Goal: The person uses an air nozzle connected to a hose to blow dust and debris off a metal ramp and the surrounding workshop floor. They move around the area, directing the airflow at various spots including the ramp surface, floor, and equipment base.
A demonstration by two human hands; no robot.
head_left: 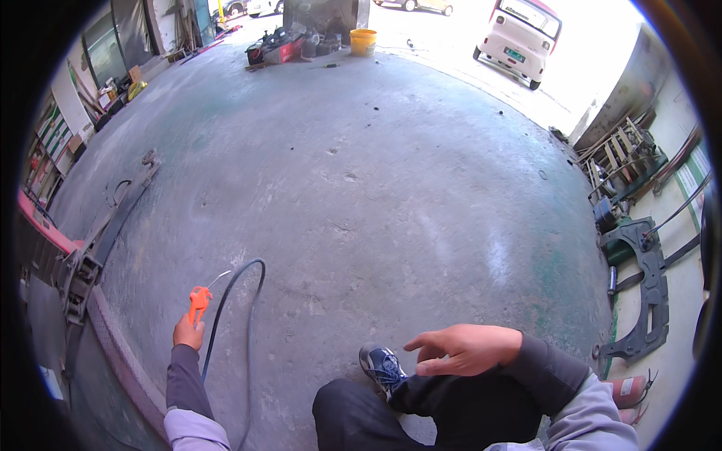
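Note:
My left hand (pixel 188 333) is closed round the grip of an orange air blow gun (pixel 198 301), held low over the floor on the left. A thin, bent metal nozzle (pixel 219 279) sticks out from its front, pointing up and right. Beside it a dark hose (pixel 252 331) makes a tall loop and runs back down towards me. My right hand (pixel 468 351) hovers above my right leg with nothing in it. Its fingers reach leftwards, loosely apart, over a dark blue shoe (pixel 382 368).
A metal lift arm (pixel 124 214) and a raised pinkish edge (pixel 124 353) lie on the left. Against the right wall are a dark metal frame part (pixel 647 301), a rack (pixel 620 154) and red cylinders (pixel 628 391). Far off stand a yellow bucket (pixel 363 43) and a white vehicle (pixel 520 41).

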